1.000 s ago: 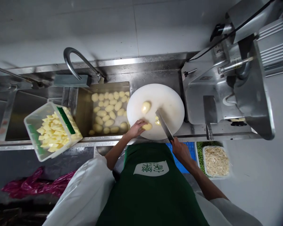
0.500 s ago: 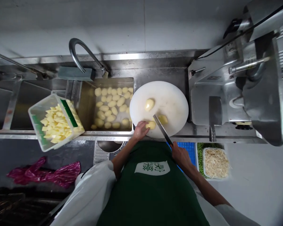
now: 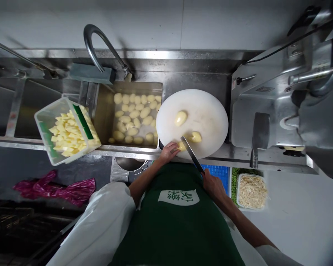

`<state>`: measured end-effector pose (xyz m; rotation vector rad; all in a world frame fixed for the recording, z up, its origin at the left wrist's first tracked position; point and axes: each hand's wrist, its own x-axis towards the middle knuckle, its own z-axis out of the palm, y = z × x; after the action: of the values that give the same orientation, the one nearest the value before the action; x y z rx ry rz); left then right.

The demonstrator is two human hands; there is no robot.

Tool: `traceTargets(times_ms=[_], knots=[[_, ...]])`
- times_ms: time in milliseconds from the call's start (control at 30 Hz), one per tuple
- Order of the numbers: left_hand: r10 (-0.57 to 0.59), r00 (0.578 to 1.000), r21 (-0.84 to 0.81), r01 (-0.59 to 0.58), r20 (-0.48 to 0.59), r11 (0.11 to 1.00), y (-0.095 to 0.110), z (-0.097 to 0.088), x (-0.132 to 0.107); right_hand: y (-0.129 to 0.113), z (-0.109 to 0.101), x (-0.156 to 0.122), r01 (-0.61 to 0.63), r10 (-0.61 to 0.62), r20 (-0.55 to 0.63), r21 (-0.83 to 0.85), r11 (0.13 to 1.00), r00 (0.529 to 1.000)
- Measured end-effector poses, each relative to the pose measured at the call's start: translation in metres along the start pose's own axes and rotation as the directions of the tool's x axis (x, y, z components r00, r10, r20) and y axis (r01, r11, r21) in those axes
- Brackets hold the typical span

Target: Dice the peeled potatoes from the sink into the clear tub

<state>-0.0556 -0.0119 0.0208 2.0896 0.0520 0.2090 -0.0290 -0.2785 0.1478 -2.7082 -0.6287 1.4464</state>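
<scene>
On the round white cutting board (image 3: 211,114), my left hand (image 3: 170,152) is closed on a peeled potato (image 3: 181,146) at the near left edge. My right hand (image 3: 211,184) grips the handle of a knife (image 3: 192,153), its blade slanting up and left against the right side of that potato. A cut piece of potato (image 3: 195,137) lies just right of the blade. Farther back on the board rests a whole peeled potato (image 3: 181,118), touched by neither hand.
Left of the board, a sink (image 3: 104,122) holds several peeled potatoes in water. A clear tub (image 3: 41,122) of potato chunks stands tilted beyond it. A cleaver (image 3: 261,131) lies by a metal machine at right. Below sit a blue crate (image 3: 218,175) and a container of pale shreds (image 3: 252,191).
The camera view has shifted a little. The knife blade now covers more of the held potato's right side. Both hands keep their grips.
</scene>
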Motion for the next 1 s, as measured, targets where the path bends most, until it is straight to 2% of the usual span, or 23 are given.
traceTargets(times_ms=[200, 300, 433, 567, 633, 700, 767, 800, 867, 900, 933, 1000], knots=[[0.016, 0.999, 0.015, -0.015, -0.040, 1.000, 0.002, 0.006, -0.003, -0.007, -0.006, 0.015, -0.039, 0.040, 0.036, -0.033, 0.999, 0.999], [0.057, 0.995, 0.040, -0.054, -0.076, 0.998, 0.004, 0.004, -0.007, -0.004, -0.009, 0.010, -0.010, 0.010, -0.006, -0.075, 0.997, 1.000], [0.052, 0.987, 0.099, -0.037, -0.152, 0.994, 0.005, 0.005, -0.012, -0.004, -0.007, 0.003, 0.029, -0.033, -0.037, -0.098, 0.995, 0.999], [0.034, 0.999, 0.126, -0.030, -0.036, 0.992, 0.008, 0.016, -0.012, -0.011, -0.009, 0.013, 0.028, -0.025, 0.035, -0.088, 0.996, 0.999], [0.028, 1.000, 0.120, -0.029, 0.008, 0.992, 0.011, 0.018, -0.011, -0.010, -0.014, 0.014, 0.034, -0.032, 0.021, -0.084, 0.996, 0.999], [0.025, 1.000, 0.086, -0.024, -0.016, 0.996, 0.012, 0.013, -0.007, -0.006, -0.019, 0.009, 0.031, -0.033, -0.032, -0.087, 0.996, 0.999], [-0.026, 0.986, 0.052, 0.035, -0.166, 0.998, 0.011, -0.004, 0.006, -0.001, -0.024, 0.003, 0.044, -0.051, -0.082, -0.094, 0.995, 0.995], [-0.074, 0.955, 0.035, 0.088, -0.286, 0.996, 0.009, -0.015, 0.018, 0.001, -0.025, 0.001, 0.069, -0.078, -0.091, -0.100, 0.993, 0.993], [-0.160, 0.851, -0.004, 0.183, -0.500, 0.983, 0.003, -0.040, 0.052, 0.002, -0.024, 0.002, 0.145, -0.152, -0.062, -0.110, 0.983, 0.986], [-0.176, 0.823, -0.019, 0.197, -0.541, 0.980, -0.001, -0.050, 0.074, 0.002, -0.024, 0.006, 0.181, -0.186, -0.036, -0.111, 0.977, 0.982], [-0.167, 0.847, -0.022, 0.181, -0.504, 0.983, -0.004, -0.057, 0.097, 0.001, -0.022, 0.010, 0.204, -0.207, -0.017, -0.109, 0.973, 0.978], [-0.096, 0.955, 0.013, 0.104, -0.281, 0.995, -0.009, -0.063, 0.141, 0.001, -0.020, 0.021, 0.201, -0.204, -0.022, -0.099, 0.975, 0.979]])
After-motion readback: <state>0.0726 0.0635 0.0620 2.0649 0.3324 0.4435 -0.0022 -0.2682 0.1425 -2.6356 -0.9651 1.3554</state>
